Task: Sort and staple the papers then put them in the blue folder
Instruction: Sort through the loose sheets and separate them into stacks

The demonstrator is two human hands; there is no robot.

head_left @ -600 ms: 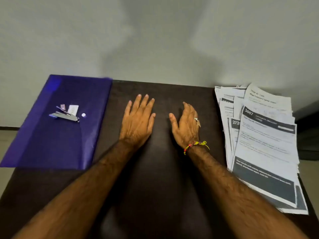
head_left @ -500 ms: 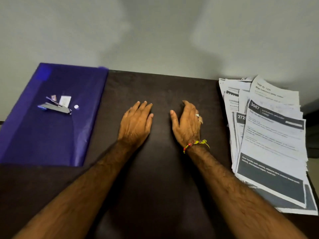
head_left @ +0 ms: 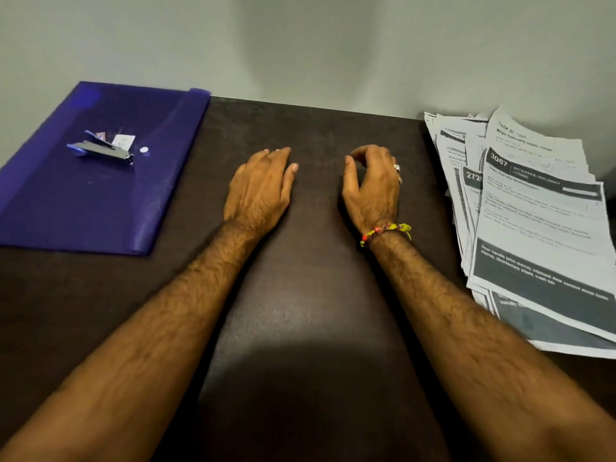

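Both hands have been drawn back on the tabletop (head_left: 310,328) and their fingers, flat a moment ago, are now loosely curled: left hand (head_left: 258,191) and right hand (head_left: 371,188) hold nothing. Sorting has not begun (papers (head_left: 540,225) lie fanned at right, stapler (head_left: 100,150) atop the blue folder (head_left: 83,201) at left).

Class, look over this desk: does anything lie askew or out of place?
Yes. The papers at the right are fanned unevenly, edges misaligned. The stapler sits on the blue folder, which overhangs the table's left edge.
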